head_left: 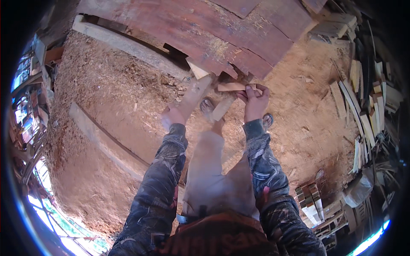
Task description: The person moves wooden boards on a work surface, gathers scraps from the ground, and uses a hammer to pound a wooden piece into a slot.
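Note:
My left hand (171,115) is closed around the lower end of a pale wooden board (195,96), which slants up and to the right. Between the fingers and thumb of my right hand (256,102) is a small, thin wood strip (229,87), lying nearly level. The strip's left end comes close to the board's top, just in front of the broken near edge of a reddish wooden sheet (252,42). Below the strip, between my hands, another pale wood piece (223,106) is tilted near my foot; what supports it is unclear.
Sawdust and chips cover the brown ground. A long beam (128,48) lies at the upper left, and a curved plank (96,132) is at the left. Stacked offcuts (369,115) line the right side. Slatted wood pieces (311,200) and a clear plastic bag (359,190) are lower right.

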The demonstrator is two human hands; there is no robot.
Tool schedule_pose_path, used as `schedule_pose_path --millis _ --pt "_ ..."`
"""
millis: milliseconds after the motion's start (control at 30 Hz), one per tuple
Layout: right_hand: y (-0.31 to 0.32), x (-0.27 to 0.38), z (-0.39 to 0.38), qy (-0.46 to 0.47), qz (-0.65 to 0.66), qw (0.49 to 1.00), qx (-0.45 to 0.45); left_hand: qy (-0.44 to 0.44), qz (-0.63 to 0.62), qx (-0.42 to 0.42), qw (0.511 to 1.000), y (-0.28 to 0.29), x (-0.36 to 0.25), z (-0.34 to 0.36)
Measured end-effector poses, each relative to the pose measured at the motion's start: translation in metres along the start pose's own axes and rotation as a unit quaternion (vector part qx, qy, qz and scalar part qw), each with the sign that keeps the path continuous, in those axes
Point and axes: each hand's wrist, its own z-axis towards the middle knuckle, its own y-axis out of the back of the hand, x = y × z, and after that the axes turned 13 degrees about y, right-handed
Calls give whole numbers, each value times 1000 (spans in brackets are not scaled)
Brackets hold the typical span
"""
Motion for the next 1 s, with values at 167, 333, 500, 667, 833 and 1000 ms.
schedule_pose_path --millis 167,333,500,667,833,1000 --pt "51 -29 -34 49 -236 963 122 -69 -49 53 995 -13 18 25" --pt "138 -5 -88 -42 -364 915 171 -36 46 6 998 -25 19 47" --pt "319 24 -108 -13 -585 811 -21 -280 312 -25 908 -36 28 59" --pt "436 67 -190 -143 -617 765 -113 -212 3 106 971 -29 22 141" --pt "516 45 -398 -449 -606 656 16 -15 36 274 961 13 55 95" --pt "533 -97 -569 -378 -482 764 203 -49 459 317 829 46 146 69"
